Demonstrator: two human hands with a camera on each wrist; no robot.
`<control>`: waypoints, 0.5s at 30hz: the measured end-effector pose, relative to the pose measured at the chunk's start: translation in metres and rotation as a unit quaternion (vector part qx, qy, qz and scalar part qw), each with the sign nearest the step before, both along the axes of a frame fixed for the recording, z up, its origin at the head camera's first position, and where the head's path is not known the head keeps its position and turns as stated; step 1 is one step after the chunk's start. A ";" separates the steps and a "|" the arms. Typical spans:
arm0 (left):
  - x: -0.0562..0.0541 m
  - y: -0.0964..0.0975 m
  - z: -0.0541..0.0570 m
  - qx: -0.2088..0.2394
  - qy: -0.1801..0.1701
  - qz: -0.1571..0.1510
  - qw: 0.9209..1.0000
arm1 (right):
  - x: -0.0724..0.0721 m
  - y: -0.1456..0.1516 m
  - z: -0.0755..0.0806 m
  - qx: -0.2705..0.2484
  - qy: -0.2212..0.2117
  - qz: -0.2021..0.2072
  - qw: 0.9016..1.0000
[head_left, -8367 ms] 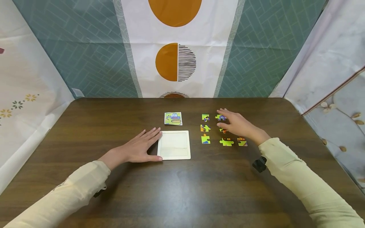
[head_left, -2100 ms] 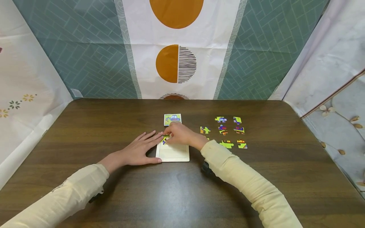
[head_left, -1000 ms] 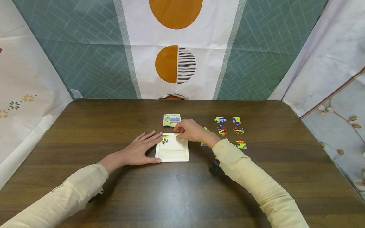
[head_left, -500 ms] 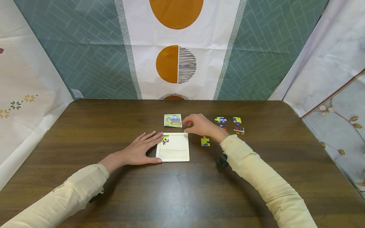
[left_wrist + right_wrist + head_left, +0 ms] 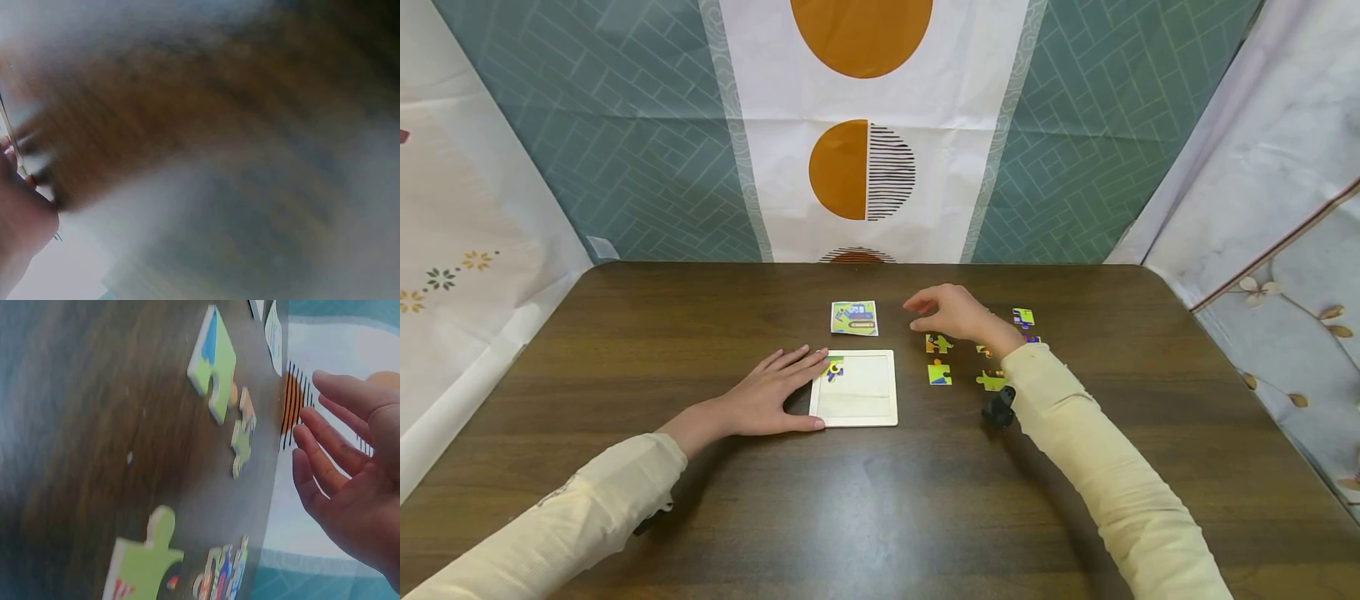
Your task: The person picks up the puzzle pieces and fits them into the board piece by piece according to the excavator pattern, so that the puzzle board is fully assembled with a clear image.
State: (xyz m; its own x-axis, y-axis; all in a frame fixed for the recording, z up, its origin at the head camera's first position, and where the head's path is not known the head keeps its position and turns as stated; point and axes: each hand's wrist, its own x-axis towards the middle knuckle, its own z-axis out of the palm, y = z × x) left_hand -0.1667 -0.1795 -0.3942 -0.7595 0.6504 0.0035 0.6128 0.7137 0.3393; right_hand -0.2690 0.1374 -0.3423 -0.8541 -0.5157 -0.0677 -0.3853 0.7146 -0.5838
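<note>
My left hand (image 5: 767,392) lies with fingers spread along the left edge of a white square puzzle tray (image 5: 892,392). One jigsaw piece (image 5: 835,373) sits in the tray's upper left corner, partly beneath the fingertips. Right of the tray, my right hand (image 5: 958,315) hovers with loosely bent fingers; the right wrist view shows nothing between them. Below it are an orange-and-green piece (image 5: 938,343) and a green-and-blue piece (image 5: 940,374). Several more pieces lie under and beyond the right wrist, among them a green piece (image 5: 990,381) and a corner piece (image 5: 1023,317), some partly hidden.
A picture card (image 5: 854,318) of a digger lies just behind the tray. The brown wooden table (image 5: 865,500) reaches back to a patterned curtain (image 5: 880,167). In the left wrist view the tabletop (image 5: 156,106) is blurred.
Since the oldest frame, the upper left piece has gone from the table into the tray. Lately my right hand has drawn back from the tray, rightward over the pieces; the left hand stays put.
</note>
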 end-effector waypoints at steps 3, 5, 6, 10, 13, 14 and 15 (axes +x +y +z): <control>0.000 0.000 0.000 0.003 0.000 -0.001 1.000 | -0.003 0.008 0.000 -0.005 -0.009 -0.010 1.000; 0.001 0.000 0.000 0.005 0.003 -0.002 1.000 | -0.005 0.015 0.001 -0.012 -0.016 -0.021 1.000; 0.001 0.000 0.000 0.006 0.004 -0.003 1.000 | -0.006 0.019 0.000 -0.016 -0.020 -0.028 0.999; 0.001 0.000 0.000 0.010 0.010 -0.006 1.000 | -0.011 0.035 -0.001 -0.029 -0.034 -0.050 0.998; 0.001 0.000 0.001 0.008 0.009 -0.006 1.000 | -0.014 0.048 -0.002 -0.032 -0.044 -0.067 0.996; 0.001 0.000 0.001 0.007 0.008 -0.005 1.000 | -0.015 0.051 -0.003 -0.032 -0.048 -0.073 0.996; 0.001 0.000 0.001 0.006 0.006 -0.004 1.000 | -0.016 0.054 -0.004 -0.033 -0.049 -0.078 0.995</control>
State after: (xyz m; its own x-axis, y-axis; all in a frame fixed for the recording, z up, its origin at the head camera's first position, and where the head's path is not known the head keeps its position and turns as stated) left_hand -0.1660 -0.1799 -0.3931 -0.7536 0.6571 0.0205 0.6234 0.7043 0.3397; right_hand -0.2852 0.1917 -0.3459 -0.9149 -0.3839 -0.1253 -0.2116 0.7200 -0.6610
